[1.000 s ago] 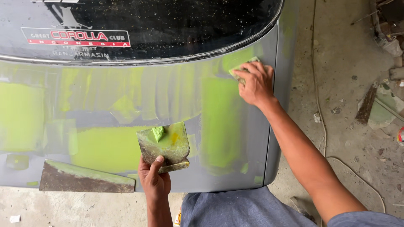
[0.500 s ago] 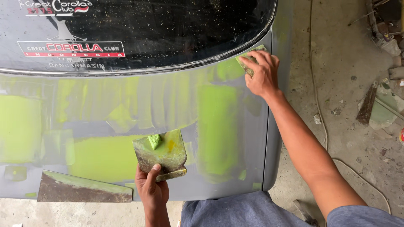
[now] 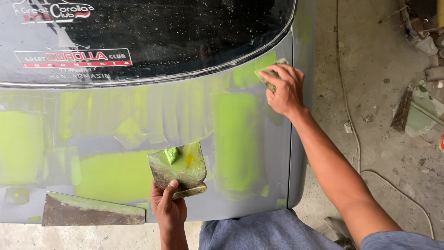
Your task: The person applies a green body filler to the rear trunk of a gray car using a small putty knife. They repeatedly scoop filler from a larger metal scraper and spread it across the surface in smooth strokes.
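**Filler going on, corner by the glass in hand**

Fingers (image 3: 277, 74) of our right hand (image 3: 284, 90) lie close together, pressing a small spreader (image 3: 270, 74) flat against the grey car panel (image 3: 273, 153) at its upper right corner, just under the rear window (image 3: 185, 37). Our left hand (image 3: 169, 210) pinches a mixing plate (image 3: 178, 169) between thumb and fingers, held just above the panel's lower edge; one dab of green filler (image 3: 172, 155) sits on it beside a yellowish smear.

From this single head view, we judge the work well along. Green filler already covers much of the panel: one broad patch at the far left (image 3: 18, 146), one wide patch low in the middle (image 3: 113, 176), one tall strip right of centre (image 3: 233, 139), and thin streaks under the glass. Bare grey remains between them and along the right edge, and nothing looks sanded yet.

Counted: two hands, one spreader, two plates, the second (image 3: 92, 210) lying on the panel's lower left, and one cord (image 3: 351, 139) on the concrete floor (image 3: 384, 153).
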